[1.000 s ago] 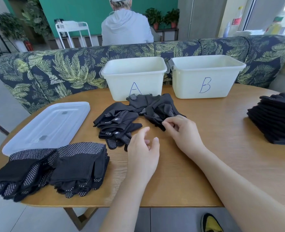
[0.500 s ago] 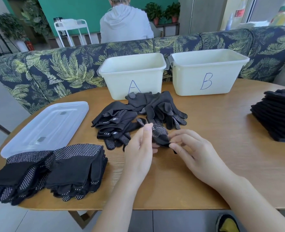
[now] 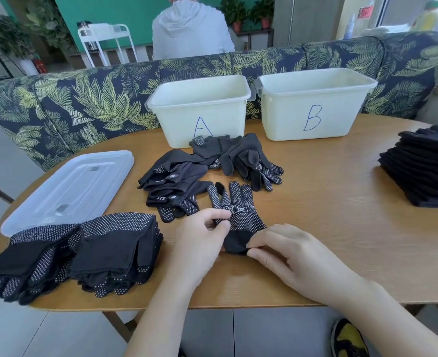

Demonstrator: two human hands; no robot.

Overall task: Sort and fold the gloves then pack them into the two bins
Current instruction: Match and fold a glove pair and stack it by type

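A black dotted glove [image 3: 234, 211] lies flat on the wooden table [image 3: 328, 228], fingers pointing away from me. My left hand [image 3: 200, 240] pinches its thumb side, and my right hand [image 3: 287, 251] pinches the cuff. Behind it sits a loose pile of black gloves [image 3: 207, 171]. Two white bins stand at the back: bin A [image 3: 200, 109] and bin B [image 3: 313, 104]; what I can see of their insides is bare. Folded dotted gloves [image 3: 84, 251] are stacked at the front left. A taller stack of black gloves [image 3: 424, 168] sits at the right edge.
A clear plastic lid [image 3: 68, 186] lies on the left of the table. A leaf-print sofa back [image 3: 84, 104] runs behind the table, with a person in a grey hoodie [image 3: 189, 29] seated beyond it. My yellow shoe [image 3: 349, 338] shows below the table edge.
My right hand pulled one dotted glove out of the loose pile toward me. Both hands have spread it flat on the table and now hold its thumb side and cuff.
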